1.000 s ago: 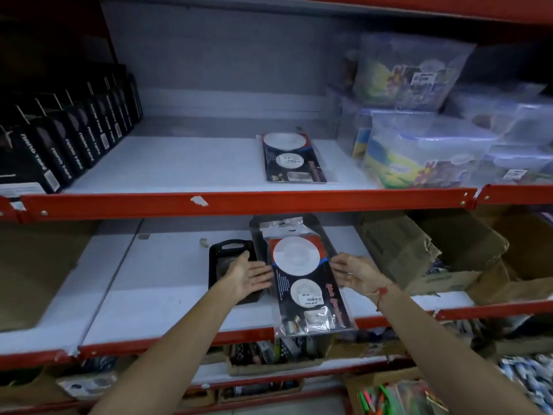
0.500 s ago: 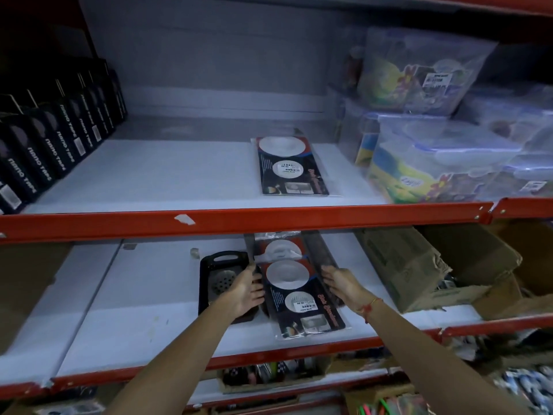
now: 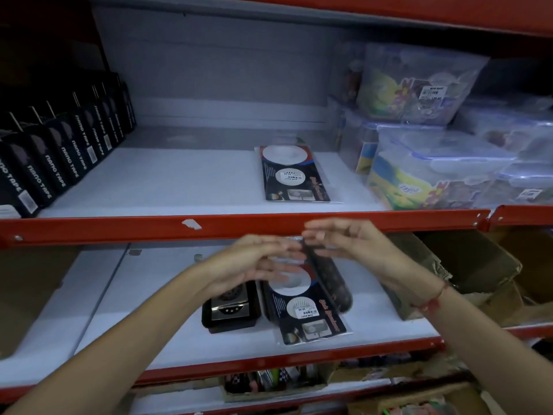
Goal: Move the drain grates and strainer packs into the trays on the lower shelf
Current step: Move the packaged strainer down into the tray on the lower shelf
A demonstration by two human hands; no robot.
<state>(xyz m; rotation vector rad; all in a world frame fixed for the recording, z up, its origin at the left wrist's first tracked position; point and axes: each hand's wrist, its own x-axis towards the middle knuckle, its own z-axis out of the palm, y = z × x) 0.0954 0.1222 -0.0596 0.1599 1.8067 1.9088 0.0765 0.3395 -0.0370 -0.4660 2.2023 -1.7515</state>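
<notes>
On the lower shelf a strainer pack (image 3: 308,310) lies in a black tray (image 3: 335,283), its front end sticking out past the tray. Left of it a smaller black tray (image 3: 229,320) holds a metal drain grate (image 3: 229,310). One more strainer pack (image 3: 294,175) lies flat on the upper shelf. My left hand (image 3: 254,265) and my right hand (image 3: 344,244) hover above the trays, blurred, fingers apart and holding nothing, fingertips nearly meeting in front of the red shelf beam (image 3: 119,232).
Black tape boxes (image 3: 59,157) line the upper shelf's left side. Clear plastic containers (image 3: 434,163) are stacked at its right. Worn cardboard boxes (image 3: 466,271) stand on the lower shelf to the right, and another brown box (image 3: 27,298) at the far left.
Both hands have let go of the strainer pack, which now rests in the tray, and have risen toward the red beam. The camera has tilted up a little.
</notes>
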